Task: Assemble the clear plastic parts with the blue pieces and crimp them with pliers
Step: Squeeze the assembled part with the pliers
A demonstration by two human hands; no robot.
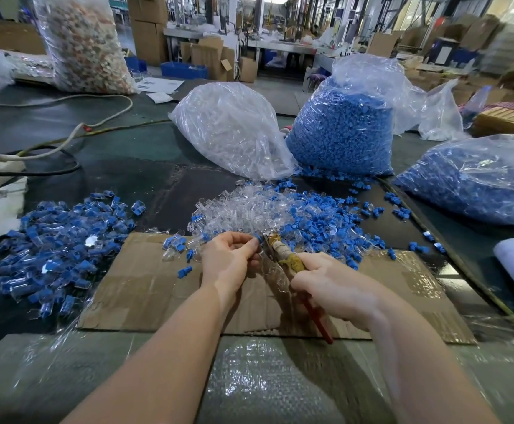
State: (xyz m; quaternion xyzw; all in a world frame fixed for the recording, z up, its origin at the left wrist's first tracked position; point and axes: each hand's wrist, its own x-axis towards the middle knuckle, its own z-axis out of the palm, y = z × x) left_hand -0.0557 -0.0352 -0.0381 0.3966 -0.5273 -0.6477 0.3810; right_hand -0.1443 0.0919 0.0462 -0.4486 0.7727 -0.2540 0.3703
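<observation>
My left hand (229, 258) pinches a small clear part with a blue piece (258, 239) at its fingertips, held against the jaws of the pliers (275, 249). My right hand (334, 284) grips the pliers by their tape-wrapped, red-handled grips; one red handle sticks out below the hand. Both hands hover over a flat sheet of cardboard (145, 289). Just beyond them lies a mixed heap of loose clear parts (243, 214) and loose blue pieces (320, 221). A pile of assembled blue-and-clear parts (56, 246) spreads out on the left.
Behind the heap stand a bag of clear parts (234, 127) and a bag of blue pieces (341, 127); another blue-filled bag (476, 185) lies at the right. Cables (50, 148) cross the dark table at the left. Bubble wrap (265, 377) covers the near edge.
</observation>
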